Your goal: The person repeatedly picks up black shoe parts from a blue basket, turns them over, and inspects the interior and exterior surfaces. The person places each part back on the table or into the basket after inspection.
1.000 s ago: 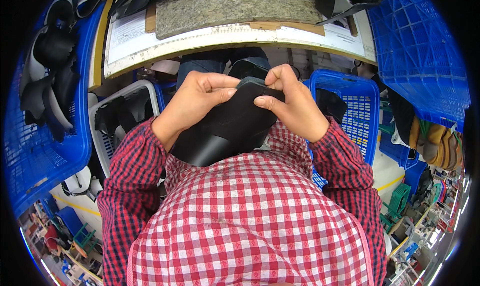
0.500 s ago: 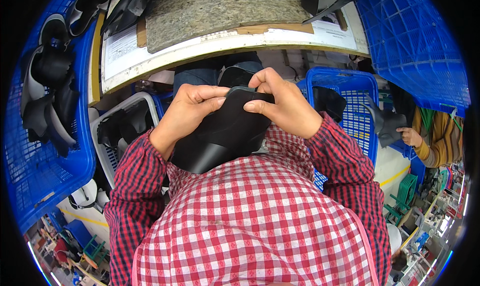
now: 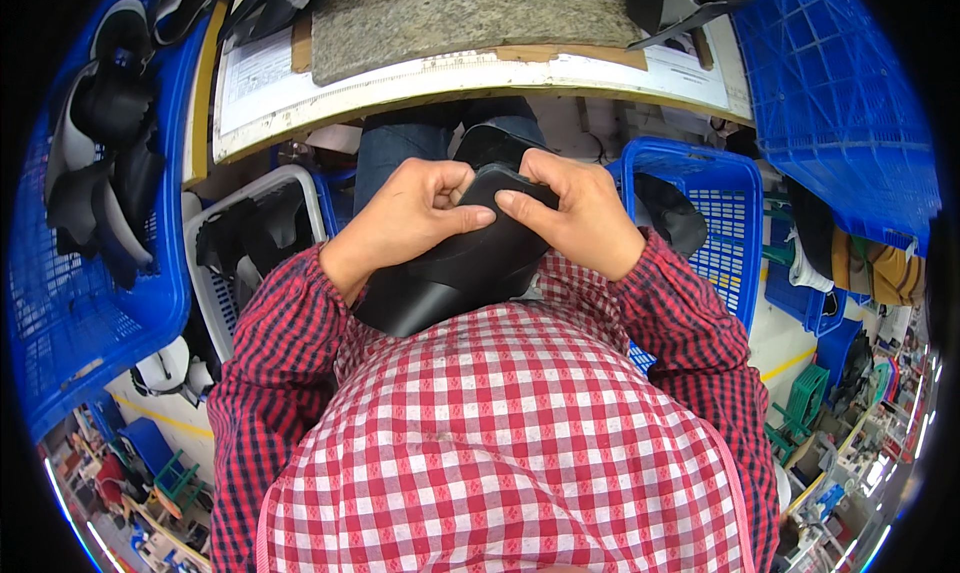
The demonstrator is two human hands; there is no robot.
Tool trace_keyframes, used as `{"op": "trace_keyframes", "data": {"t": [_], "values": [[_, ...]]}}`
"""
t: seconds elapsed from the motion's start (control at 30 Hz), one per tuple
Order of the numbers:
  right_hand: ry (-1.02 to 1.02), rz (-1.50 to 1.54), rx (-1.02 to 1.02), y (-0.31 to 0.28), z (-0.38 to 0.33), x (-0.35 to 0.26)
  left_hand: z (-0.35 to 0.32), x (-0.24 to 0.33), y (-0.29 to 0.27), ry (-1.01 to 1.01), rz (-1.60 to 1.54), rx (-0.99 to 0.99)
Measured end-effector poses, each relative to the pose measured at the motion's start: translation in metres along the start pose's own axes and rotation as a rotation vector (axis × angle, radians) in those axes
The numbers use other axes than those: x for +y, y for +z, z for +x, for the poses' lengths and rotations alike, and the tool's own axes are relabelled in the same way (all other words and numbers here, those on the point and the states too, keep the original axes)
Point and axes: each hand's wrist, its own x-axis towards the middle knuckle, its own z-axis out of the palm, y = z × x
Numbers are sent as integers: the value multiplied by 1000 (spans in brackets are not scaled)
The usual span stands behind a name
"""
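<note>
A black leather shoe upper (image 3: 455,273) lies over my lap, its wide glossy end against the checked apron. My left hand (image 3: 415,213) pinches its far edge from the left, thumb on top and fingers curled under. From the right, my right hand (image 3: 580,208) grips the same edge, its thumb pressed flat close to the other thumb. The curled fingertips are partly hidden behind the leather. Just beyond the edge, another black flap (image 3: 492,145) shows; I cannot tell whether it belongs to the same piece.
A worktable with a stone slab (image 3: 470,23) stands ahead, black pieces at its back. Blue crates (image 3: 165,318) of uppers stand at left; a grey basket (image 3: 205,273) and a blue basket (image 3: 735,158) flank my knees. A stacked blue crate (image 3: 840,123) rises at right.
My left thumb has slid inward along the edge, and its fingers have curled more tightly under. At right, the other person's hand and the black piece it held are out of sight.
</note>
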Motion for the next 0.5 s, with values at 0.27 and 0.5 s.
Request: {"op": "trace_keyframes", "data": {"t": [0.27, 0.5], "values": [[219, 179, -156, -13, 2, 7, -22, -16, -2, -8, 17, -52], [224, 214, -200, -9, 2, 11, -26, -40, 2, -125, -58, 103]]}}
